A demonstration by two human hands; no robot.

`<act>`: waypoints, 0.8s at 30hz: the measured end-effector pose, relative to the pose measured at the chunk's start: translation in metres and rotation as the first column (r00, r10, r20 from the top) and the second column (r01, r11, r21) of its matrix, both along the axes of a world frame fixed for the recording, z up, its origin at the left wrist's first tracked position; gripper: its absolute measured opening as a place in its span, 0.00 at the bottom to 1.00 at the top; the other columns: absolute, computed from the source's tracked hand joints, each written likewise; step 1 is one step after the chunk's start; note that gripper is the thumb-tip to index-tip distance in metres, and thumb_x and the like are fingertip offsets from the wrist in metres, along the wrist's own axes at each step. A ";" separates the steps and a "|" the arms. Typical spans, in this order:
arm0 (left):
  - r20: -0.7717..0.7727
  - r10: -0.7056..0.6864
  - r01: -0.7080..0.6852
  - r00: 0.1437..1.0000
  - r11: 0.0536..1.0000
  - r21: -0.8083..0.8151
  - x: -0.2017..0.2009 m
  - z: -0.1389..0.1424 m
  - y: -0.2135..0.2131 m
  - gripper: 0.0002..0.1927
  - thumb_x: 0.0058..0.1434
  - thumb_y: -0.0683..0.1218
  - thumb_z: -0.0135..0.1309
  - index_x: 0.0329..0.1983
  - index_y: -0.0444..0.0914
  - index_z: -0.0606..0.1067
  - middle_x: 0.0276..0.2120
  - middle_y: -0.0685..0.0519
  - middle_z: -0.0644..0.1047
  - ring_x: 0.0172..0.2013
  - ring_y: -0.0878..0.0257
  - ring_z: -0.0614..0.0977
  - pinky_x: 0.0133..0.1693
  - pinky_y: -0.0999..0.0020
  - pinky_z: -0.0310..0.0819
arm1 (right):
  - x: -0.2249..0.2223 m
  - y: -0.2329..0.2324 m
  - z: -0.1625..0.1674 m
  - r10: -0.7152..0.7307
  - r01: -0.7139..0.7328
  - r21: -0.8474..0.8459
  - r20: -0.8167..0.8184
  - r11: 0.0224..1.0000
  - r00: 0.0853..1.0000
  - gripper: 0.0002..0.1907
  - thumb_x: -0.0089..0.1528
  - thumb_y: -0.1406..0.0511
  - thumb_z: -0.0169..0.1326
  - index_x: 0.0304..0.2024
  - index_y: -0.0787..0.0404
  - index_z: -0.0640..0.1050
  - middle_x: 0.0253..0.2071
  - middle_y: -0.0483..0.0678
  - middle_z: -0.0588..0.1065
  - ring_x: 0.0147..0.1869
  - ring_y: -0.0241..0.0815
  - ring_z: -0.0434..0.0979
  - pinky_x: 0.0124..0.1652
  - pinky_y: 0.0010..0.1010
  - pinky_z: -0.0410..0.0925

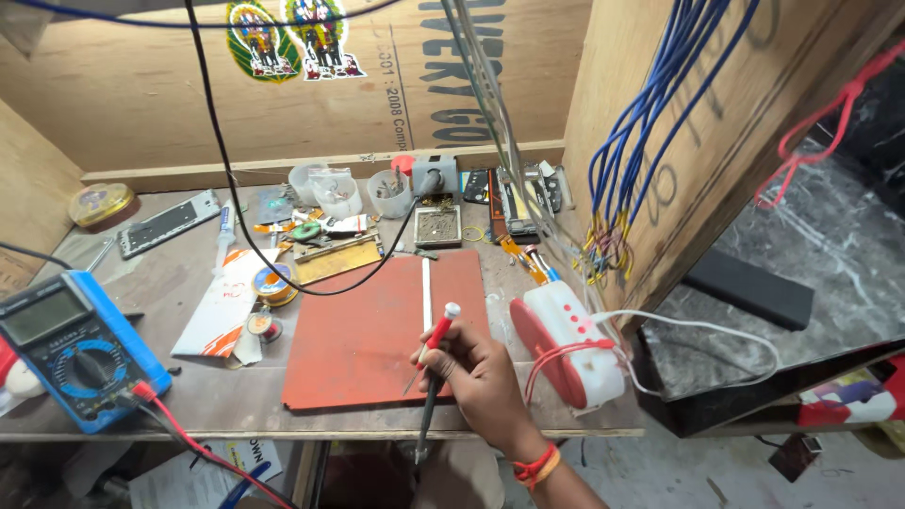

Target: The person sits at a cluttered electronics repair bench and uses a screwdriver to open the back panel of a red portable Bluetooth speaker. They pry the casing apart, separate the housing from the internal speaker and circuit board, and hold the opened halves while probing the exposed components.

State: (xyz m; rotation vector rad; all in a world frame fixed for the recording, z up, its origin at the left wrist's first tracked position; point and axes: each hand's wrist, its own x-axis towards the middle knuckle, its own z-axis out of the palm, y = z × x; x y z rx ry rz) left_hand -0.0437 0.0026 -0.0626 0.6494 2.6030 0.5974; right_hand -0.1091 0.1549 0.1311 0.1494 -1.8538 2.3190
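Surface [236, 401]: wooden, walled by printed board panels; a green-and-red picture sticker [292, 42] sits high on the back panel.
Red mat [368, 330]: flat at centre, seemingly as a work pad.
Meter [71, 349]: blue-cased, at the left edge, its red lead trailing off the front.
White box [570, 344]: red-sided, right of the mat, cords attached.
Right hand [481, 377]: clenched around a red-handled screwdriver [434, 344] and a dark probe, tips over the mat's near edge.
Left hand: out of view.
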 end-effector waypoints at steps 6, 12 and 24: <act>0.046 -0.116 0.103 0.992 0.968 0.230 -0.014 0.107 0.006 0.12 0.56 0.51 0.65 0.32 0.39 0.78 0.30 0.48 0.77 0.33 0.52 0.80 0.35 0.57 0.75 | 0.000 0.006 0.008 0.013 -0.009 0.112 -0.037 0.994 0.999 0.06 0.66 0.68 0.56 0.42 0.65 0.78 0.34 0.45 0.79 0.36 0.31 0.78 0.38 0.24 0.72; -0.402 -0.031 0.291 0.915 0.740 0.606 0.025 0.194 -0.042 0.11 0.57 0.49 0.65 0.27 0.39 0.77 0.25 0.47 0.78 0.27 0.52 0.81 0.31 0.59 0.77 | -0.006 0.015 -0.015 -0.037 0.051 0.120 -0.119 0.991 0.992 0.06 0.66 0.67 0.56 0.44 0.65 0.78 0.35 0.45 0.80 0.36 0.31 0.78 0.37 0.25 0.72; -0.572 0.499 0.371 0.651 0.448 0.813 -0.099 0.238 -0.030 0.15 0.70 0.42 0.58 0.28 0.34 0.68 0.21 0.55 0.69 0.23 0.69 0.70 0.28 0.70 0.65 | -0.022 0.001 0.002 -0.134 0.215 0.138 -0.442 0.967 0.887 0.06 0.71 0.71 0.53 0.48 0.67 0.74 0.37 0.47 0.77 0.35 0.33 0.78 0.37 0.25 0.74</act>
